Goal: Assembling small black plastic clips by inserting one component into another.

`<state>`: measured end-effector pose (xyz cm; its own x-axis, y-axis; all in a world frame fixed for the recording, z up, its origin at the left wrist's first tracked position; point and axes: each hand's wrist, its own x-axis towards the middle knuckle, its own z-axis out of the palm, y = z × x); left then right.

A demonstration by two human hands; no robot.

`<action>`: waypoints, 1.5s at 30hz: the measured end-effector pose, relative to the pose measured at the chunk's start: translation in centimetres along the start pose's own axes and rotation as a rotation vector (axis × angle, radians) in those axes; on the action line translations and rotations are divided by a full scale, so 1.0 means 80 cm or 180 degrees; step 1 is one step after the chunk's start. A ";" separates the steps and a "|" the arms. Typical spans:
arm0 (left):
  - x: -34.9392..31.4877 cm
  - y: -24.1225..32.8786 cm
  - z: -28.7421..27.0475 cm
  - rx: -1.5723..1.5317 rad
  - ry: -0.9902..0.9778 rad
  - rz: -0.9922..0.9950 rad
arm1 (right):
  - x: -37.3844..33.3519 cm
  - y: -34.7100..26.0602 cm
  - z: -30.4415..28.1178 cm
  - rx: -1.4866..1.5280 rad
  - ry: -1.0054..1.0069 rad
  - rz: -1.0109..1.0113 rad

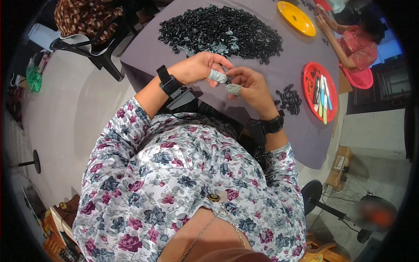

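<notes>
My left hand (198, 69) and my right hand (253, 89) meet at the table's near edge, fingers pinched together. Between their tips shows a small black piece (227, 81), mostly covered by the fingers. Each thumb has a greyish wrap: the left wrap (217, 76) is silvery, the right wrap (233, 89) looks knitted. Just beyond my hands spreads a big heap of small black parts (222, 32), with clear bits among them at its near side. A smaller pile of black parts (289, 99) lies right of my right hand.
A red plate (308, 94) at the right holds several knives or similar handled tools (323, 98) and black bits. Farther off is a yellow plate (297, 18). Another person (355, 48) sits at the right side of the purple-grey tablecloth (142, 50). A dark chair (104, 54) stands at left.
</notes>
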<state>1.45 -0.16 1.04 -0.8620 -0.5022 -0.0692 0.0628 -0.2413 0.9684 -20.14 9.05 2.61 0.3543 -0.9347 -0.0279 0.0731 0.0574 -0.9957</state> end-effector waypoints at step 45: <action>0.004 -0.029 0.014 -0.0199 0.0347 -0.0266 | -0.015 0.000 0.021 -0.3503 0.0549 -0.1059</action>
<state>0.43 1.19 -0.94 -0.8059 -0.5647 -0.1778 0.0274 -0.3355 0.9416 -18.96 10.77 2.77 0.3320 -0.8866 0.3222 -0.7408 -0.4565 -0.4928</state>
